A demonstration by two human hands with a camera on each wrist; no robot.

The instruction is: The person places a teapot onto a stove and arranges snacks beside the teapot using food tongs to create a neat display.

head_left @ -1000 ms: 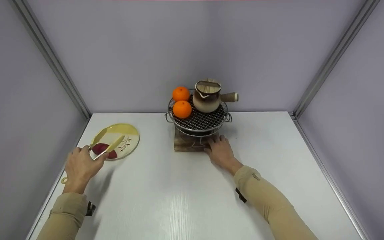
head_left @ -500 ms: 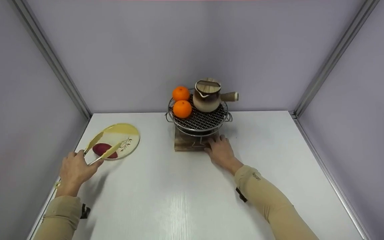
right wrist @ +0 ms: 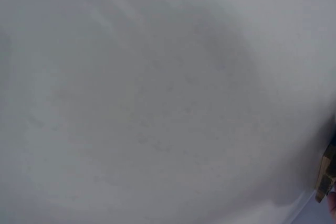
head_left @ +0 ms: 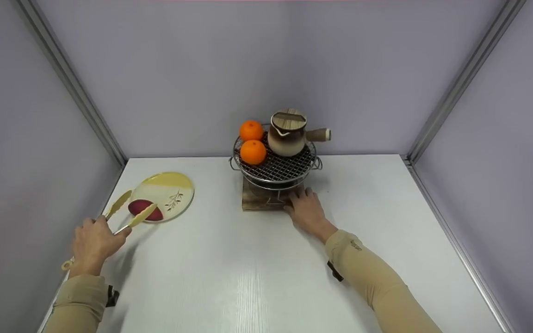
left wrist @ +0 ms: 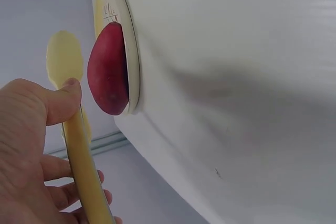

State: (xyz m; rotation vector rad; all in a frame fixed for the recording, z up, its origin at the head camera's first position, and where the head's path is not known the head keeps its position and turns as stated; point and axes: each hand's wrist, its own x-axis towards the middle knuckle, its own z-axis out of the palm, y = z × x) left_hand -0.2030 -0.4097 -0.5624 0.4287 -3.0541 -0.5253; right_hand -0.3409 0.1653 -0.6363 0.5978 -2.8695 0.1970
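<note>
My left hand (head_left: pixel 94 243) grips a pair of tongs with cream-yellow tips (head_left: pixel 142 215); their arms are spread apart. In the left wrist view my thumb presses along one tong arm (left wrist: pixel 86 171). The tips stand near a dark red sweet potato (left wrist: pixel 108 72), apart from it. It lies on the near left part of a round plate (head_left: pixel 160 188) with a yellow edge and a leaf pattern. My right hand (head_left: pixel 310 212) holds the front right corner of a wooden base (head_left: pixel 259 200) under a round wire grill (head_left: pixel 278 170). The right wrist view shows mostly white tabletop.
On the grill sit two oranges (head_left: pixel 253 152) and a small brown-and-cream pot (head_left: pixel 286 143) with a wooden lid. Its handle (head_left: pixel 318 134) sticks out to the right. Grey panels (head_left: pixel 192 83) stand behind and at both sides of the white table (head_left: pixel 211 277).
My left hand has drawn back toward the lower left with the tongs, whose tips moved from over the sweet potato to its near left side. The right hand has stayed in place.
</note>
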